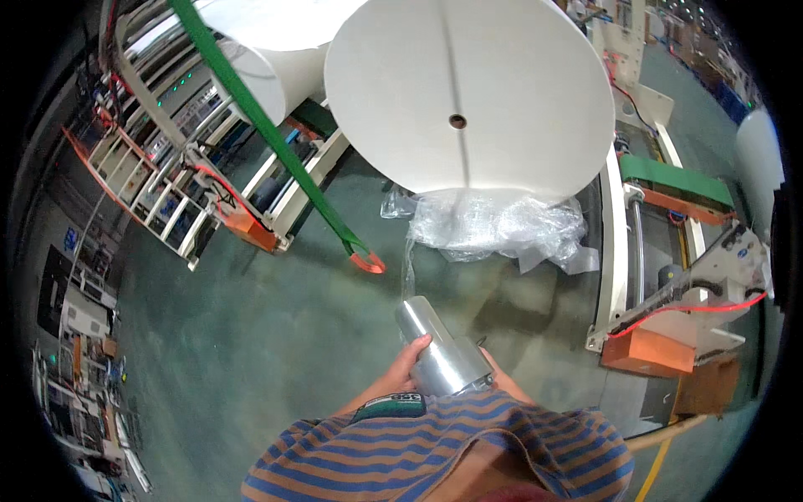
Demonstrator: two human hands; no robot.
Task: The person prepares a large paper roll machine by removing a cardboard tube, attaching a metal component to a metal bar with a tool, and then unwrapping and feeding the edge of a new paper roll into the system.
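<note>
Both hands, left hand [407, 361] and right hand [495, 374], grip the shiny wrap roll [442, 346] low in the middle and should keep its film [408, 263] tight toward the big white roll [468, 92].

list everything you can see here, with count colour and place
big paper roll: 1, white, top centre
second roll: 1, white, top left behind it
crumpled plastic film: 1 heap, clear, floor under the big roll
lifting strap: 1, green with orange loop, hanging left of centre
machine frames: 2, cream with orange parts, left and right
floor: green-grey
stretch film roll: 1, silvery clear, in both hands
left hand: on roll's left side
right hand: mostly hidden behind roll
striped shirt: blue and brown, bottom
</note>
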